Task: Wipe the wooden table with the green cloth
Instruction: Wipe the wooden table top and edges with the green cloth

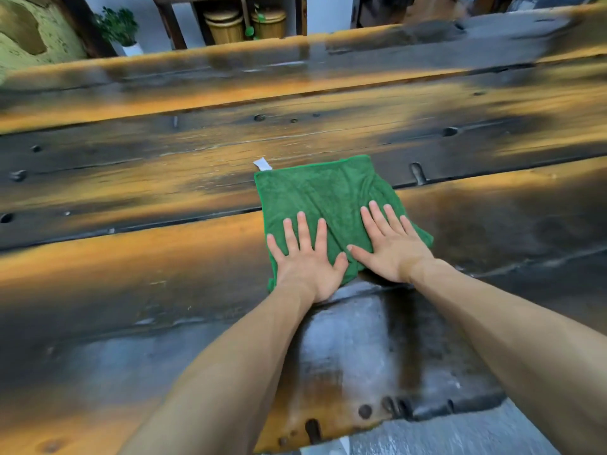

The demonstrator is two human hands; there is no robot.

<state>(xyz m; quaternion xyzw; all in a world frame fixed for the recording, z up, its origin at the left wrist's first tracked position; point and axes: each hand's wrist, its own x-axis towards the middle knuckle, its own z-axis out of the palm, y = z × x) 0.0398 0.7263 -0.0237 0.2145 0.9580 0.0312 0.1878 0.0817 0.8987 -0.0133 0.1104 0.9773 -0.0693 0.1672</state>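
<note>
No legible text, brand, number or sign appears in the head view. The one likely carrier of print, a small white tag [262, 164] sewn to the far left corner of the green cloth [328, 195], shows a blank face with no characters that can be made out. The two lidded woven bins [226, 26] beyond the far edge of the counter [131, 257] bear no visible label.
</note>
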